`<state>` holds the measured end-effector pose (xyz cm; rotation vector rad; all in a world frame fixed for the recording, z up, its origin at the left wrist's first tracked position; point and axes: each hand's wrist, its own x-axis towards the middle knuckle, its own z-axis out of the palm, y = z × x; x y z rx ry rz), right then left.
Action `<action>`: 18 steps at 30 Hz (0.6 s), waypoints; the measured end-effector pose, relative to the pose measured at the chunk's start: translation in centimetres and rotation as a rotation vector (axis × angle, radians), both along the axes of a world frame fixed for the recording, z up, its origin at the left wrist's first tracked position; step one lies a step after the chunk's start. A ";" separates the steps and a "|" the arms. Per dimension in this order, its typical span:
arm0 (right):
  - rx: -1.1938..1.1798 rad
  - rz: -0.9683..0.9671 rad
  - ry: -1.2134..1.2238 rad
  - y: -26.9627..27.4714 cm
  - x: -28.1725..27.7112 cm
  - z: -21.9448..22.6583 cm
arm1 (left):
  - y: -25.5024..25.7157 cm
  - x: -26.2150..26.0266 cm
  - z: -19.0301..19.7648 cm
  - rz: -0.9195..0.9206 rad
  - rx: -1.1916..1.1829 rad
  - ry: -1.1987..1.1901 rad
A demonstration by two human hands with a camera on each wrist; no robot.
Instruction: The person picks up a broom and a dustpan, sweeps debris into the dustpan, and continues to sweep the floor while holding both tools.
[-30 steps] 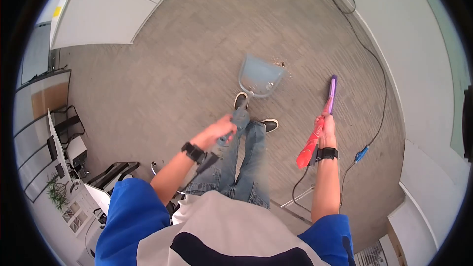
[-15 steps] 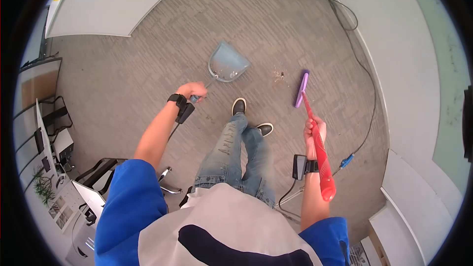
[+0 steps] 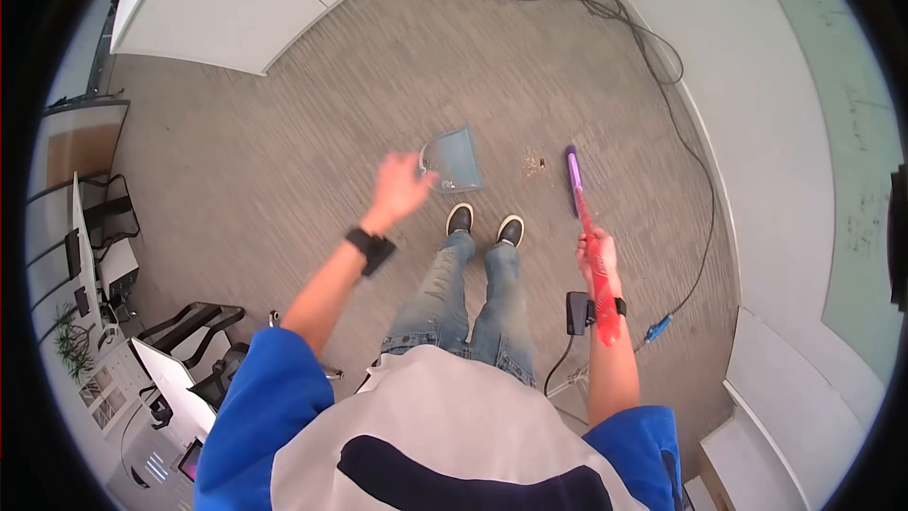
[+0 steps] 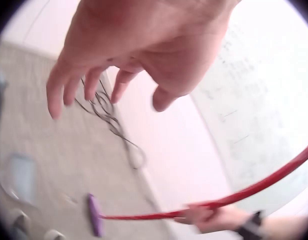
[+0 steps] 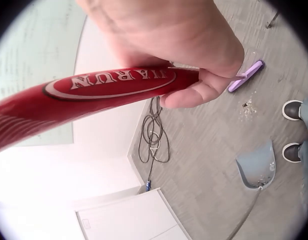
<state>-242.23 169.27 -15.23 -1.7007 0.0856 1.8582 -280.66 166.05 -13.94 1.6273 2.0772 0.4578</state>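
My left hand [image 3: 397, 191], blurred in the head view, hovers at the handle side of the grey-blue dustpan [image 3: 459, 159]. In the left wrist view its fingers [image 4: 54, 95] hang apart and loose, with nothing between them. Some debris lies in the pan, near its handle end. The right hand [image 3: 610, 255] grips the red handle of a broom [image 3: 602, 298], whose purple head [image 3: 573, 175] is down at the floor. Between broom head and dustpan lies a small scatter of debris [image 3: 535, 165]. Much of the dustpan's long handle [image 5: 246, 215] shows in the right wrist view.
Both shoes [image 3: 460, 219] stand just behind the dustpan and debris. A dark cable [image 3: 615, 5] lies coiled at the far wall and runs down the right side to a blue connector [image 3: 657, 328]. A white cabinet [image 3: 227, 14] stands far left, a chair [image 3: 203, 322] near left.
The left hand has let go of the dustpan handle. The dustpan first went left, off the debris, and now sits turned, its open edge toward the debris. The broom head has moved left, nearer the debris.
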 end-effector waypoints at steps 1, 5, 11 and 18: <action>0.075 0.069 -0.054 -0.3 -0.6 -0.7 | -0.1 3.3 3.5 -0.077 0.006 -0.339; 0.043 0.124 -0.195 -1.2 -4.1 -1.8 | -1.0 14.8 12.6 0.339 -1.027 -1.847; 0.166 0.425 -0.056 -4.7 -1.9 2.0 | -1.7 17.5 7.8 0.182 -0.942 -1.897; 0.201 1.411 -0.190 -31.7 13.3 7.4 | -0.8 14.3 12.4 0.429 -1.015 -1.730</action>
